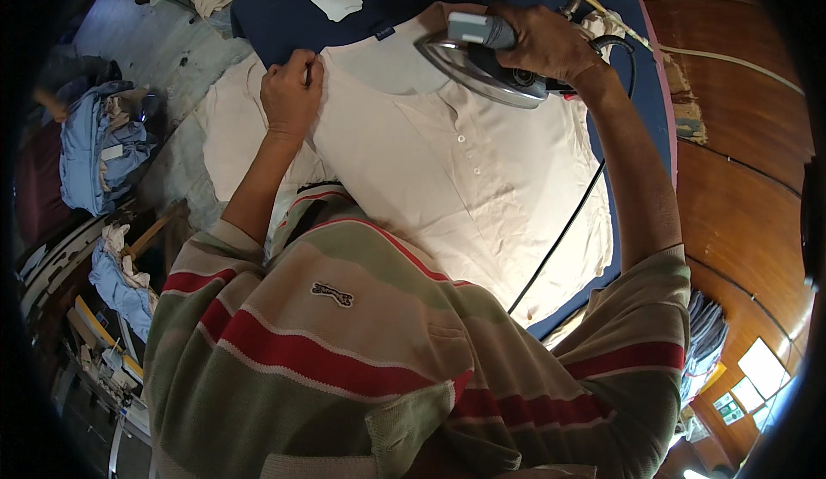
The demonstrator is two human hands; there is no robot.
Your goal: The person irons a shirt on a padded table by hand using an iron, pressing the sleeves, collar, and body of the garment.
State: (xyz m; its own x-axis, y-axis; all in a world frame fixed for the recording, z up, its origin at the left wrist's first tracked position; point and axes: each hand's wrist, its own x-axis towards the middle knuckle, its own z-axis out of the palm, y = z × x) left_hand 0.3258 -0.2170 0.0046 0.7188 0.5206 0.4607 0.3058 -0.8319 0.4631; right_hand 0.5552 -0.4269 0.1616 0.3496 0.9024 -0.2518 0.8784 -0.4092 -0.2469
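cream shirt under r hand's iron
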